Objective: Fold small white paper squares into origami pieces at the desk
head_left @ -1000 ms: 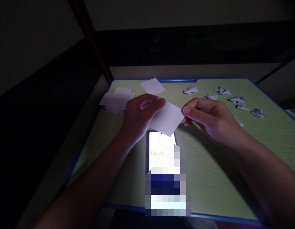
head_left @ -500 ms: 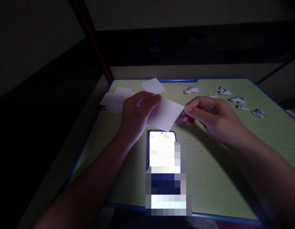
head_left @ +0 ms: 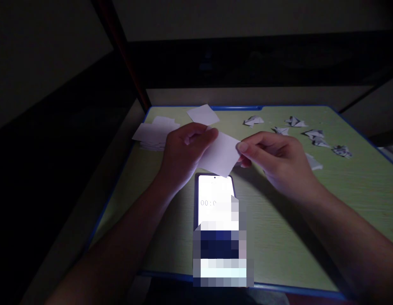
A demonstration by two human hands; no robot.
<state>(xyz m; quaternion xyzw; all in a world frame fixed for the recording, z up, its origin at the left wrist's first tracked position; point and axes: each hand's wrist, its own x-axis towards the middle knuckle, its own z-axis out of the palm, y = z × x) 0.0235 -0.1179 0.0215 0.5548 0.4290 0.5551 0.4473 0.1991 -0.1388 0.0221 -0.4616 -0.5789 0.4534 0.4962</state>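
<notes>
A square sheet of white paper (head_left: 222, 154) is held up between my two hands, just above the far end of a lit phone (head_left: 212, 212). My left hand (head_left: 186, 150) grips the sheet's left side, its thumb lying on top and its fingers hidden behind. At the right corner, the thumb and fingers of my right hand (head_left: 272, 154) pinch the paper. The phone lies on the table with a timer on its bright screen, part of which is blurred out.
A stack of white paper sheets (head_left: 156, 132) sits at the far left of the table (head_left: 294, 237). One loose sheet (head_left: 203, 114) lies near the back edge. Several folded paper pieces (head_left: 314, 136) are scattered at the back right, and a white scrap (head_left: 314, 162) shows beside my right hand.
My right hand has shifted slightly left and closer to my left hand, still pinching the sheet's corner. The white scrap beside my right hand has come into view.
</notes>
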